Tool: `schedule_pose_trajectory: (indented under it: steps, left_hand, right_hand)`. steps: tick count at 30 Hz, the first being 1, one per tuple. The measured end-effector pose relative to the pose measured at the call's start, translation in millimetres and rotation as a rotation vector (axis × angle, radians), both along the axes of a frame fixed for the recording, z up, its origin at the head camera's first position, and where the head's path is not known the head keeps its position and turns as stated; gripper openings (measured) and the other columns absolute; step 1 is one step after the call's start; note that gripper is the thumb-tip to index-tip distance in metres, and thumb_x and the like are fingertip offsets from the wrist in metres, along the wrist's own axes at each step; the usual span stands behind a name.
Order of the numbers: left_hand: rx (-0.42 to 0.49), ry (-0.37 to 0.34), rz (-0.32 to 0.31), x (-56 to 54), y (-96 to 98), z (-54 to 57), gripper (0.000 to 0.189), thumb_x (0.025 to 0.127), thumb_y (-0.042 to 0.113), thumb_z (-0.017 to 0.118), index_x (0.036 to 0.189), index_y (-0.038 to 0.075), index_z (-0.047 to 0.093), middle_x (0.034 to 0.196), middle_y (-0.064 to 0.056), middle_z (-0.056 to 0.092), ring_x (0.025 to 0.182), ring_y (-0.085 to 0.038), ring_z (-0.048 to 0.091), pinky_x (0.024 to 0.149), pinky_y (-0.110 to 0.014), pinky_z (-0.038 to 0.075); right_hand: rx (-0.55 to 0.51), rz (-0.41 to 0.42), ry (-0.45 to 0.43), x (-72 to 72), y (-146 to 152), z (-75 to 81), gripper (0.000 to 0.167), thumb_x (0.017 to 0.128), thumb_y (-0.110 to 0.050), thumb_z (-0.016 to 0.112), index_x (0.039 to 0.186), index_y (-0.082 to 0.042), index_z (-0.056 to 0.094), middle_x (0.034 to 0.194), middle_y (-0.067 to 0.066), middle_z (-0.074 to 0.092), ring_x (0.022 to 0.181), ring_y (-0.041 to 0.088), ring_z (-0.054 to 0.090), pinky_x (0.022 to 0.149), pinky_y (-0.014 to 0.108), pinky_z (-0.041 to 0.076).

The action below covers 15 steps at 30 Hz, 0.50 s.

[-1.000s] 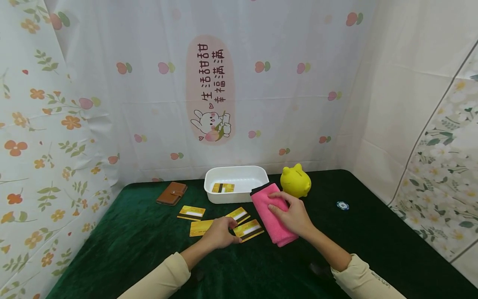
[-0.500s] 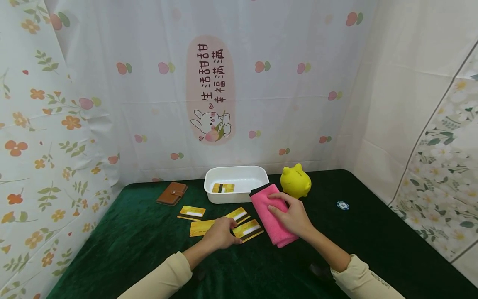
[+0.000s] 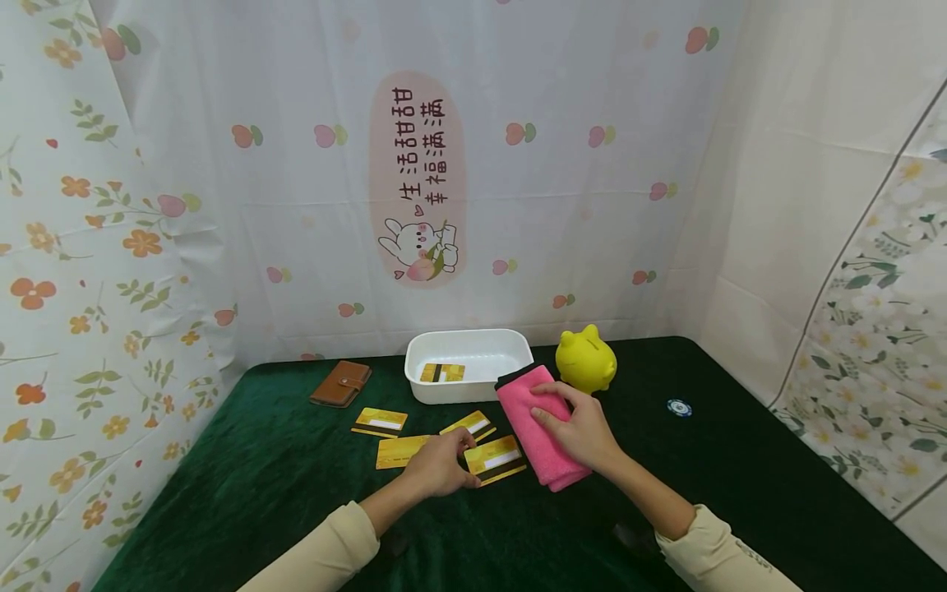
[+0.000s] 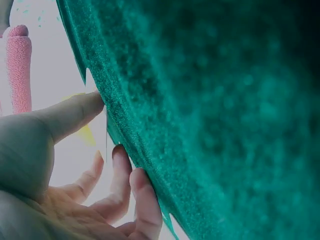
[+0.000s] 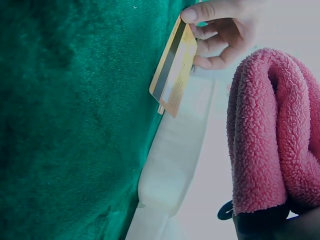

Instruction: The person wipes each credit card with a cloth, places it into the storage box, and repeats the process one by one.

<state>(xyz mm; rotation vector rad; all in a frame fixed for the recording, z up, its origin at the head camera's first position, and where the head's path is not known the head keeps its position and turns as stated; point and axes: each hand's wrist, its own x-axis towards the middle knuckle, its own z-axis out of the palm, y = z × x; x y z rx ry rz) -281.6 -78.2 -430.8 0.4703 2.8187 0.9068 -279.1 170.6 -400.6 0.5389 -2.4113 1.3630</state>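
Observation:
My left hand [image 3: 438,465] is at a yellow bank card [image 3: 496,460], thumb and fingers pinching its left end. In the right wrist view this card [image 5: 173,70] stands tilted, its dark stripe and white strip showing. In my right hand [image 3: 580,423] is a folded pink towel [image 3: 538,427] with a black edge, gripped from the right side. Other yellow cards lie around the left hand: one beyond it [image 3: 472,425], one partly under it [image 3: 400,451], and one farther left [image 3: 380,421]. The left wrist view shows the left fingers [image 4: 120,185] against the green cloth.
A white tray [image 3: 469,393] at the back holds a yellow card [image 3: 442,372]. Left of it lies a brown wallet [image 3: 341,384]. A yellow piggy bank [image 3: 586,360] stands right of the tray, and a round chip [image 3: 679,407] lies farther right on the green cloth [image 3: 244,485].
The card at my left hand has shifted slightly right and turned a little, separating from the card behind it. My right hand and the towel have hardly moved.

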Motion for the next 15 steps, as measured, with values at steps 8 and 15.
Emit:
schedule_pose_trajectory:
  steps: [8, 15]
  left_hand:
    - [0.161, 0.021, -0.079, 0.8, -3.6, 0.1, 0.040, 0.080, 0.005, 0.081, 0.115, 0.010, 0.062, 0.080, 0.002, 0.066, 0.069, -0.012, 0.056, 0.062, -0.028, 0.048]
    - [0.353, -0.051, -0.117, 0.0, -6.9, 2.0, 0.034, 0.085, -0.003, 0.074, 0.116, 0.006, 0.063, 0.078, -0.002, 0.066, 0.063, -0.014, 0.064, 0.056, -0.028, 0.056]
  right_hand:
    - [-0.009, 0.006, -0.033, 1.9, -0.3, -0.3, 0.028, 0.092, -0.015, 0.071, 0.120, -0.017, 0.066, 0.108, 0.011, 0.065, 0.074, 0.022, 0.060, 0.061, 0.032, 0.053]
    - [-0.009, -0.006, -0.040, 5.9, -1.3, 2.0, 0.027, 0.092, -0.015, 0.072, 0.119, -0.017, 0.067, 0.109, 0.010, 0.065, 0.076, 0.023, 0.059, 0.061, 0.031, 0.053]
